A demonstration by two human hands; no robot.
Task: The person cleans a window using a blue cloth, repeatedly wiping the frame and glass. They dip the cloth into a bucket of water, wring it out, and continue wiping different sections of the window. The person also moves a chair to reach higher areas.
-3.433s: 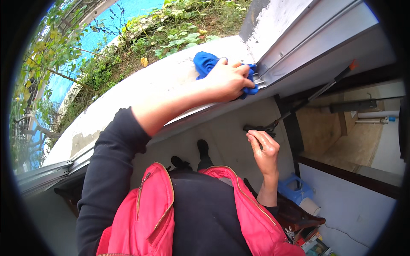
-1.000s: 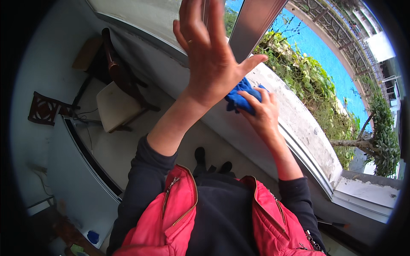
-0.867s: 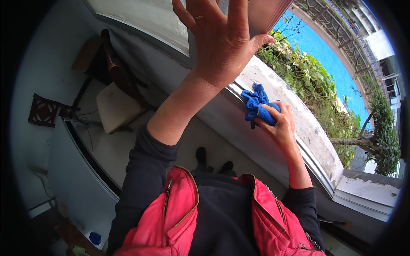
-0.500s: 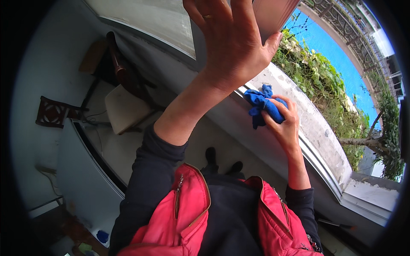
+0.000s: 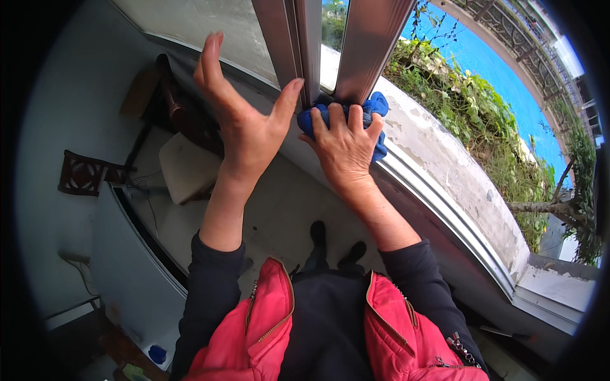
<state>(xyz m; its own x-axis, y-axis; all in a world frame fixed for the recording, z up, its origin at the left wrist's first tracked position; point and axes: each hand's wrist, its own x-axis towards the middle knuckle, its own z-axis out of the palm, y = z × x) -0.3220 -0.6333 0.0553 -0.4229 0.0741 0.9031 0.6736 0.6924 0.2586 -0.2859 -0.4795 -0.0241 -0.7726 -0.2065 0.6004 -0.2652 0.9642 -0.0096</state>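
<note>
My right hand (image 5: 346,149) grips a bunched blue cloth (image 5: 379,103), its fingers curled over it. The cloth is pressed against the foot of the metal window frame (image 5: 362,51), where the upright meets the bottom track. To the left, my left hand (image 5: 244,130) is raised with nothing in it. Its thumb and fingers are spread, and the thumb tip is close to the frame's inner upright; whether it touches cannot be made out. The white window track (image 5: 438,193) runs from the cloth down toward the lower right.
Outside the track lies a worn, peeling concrete ledge (image 5: 438,143), with green plants (image 5: 470,120) beyond. Behind my left arm stand a chair with a pale seat (image 5: 184,165) and a grey-white panel (image 5: 130,254). A frosted pane (image 5: 197,25) is at the upper left.
My right hand has moved left and up with the blue cloth, to the foot of the window frame. My left hand has come down and left, away from the upright it covered.
</note>
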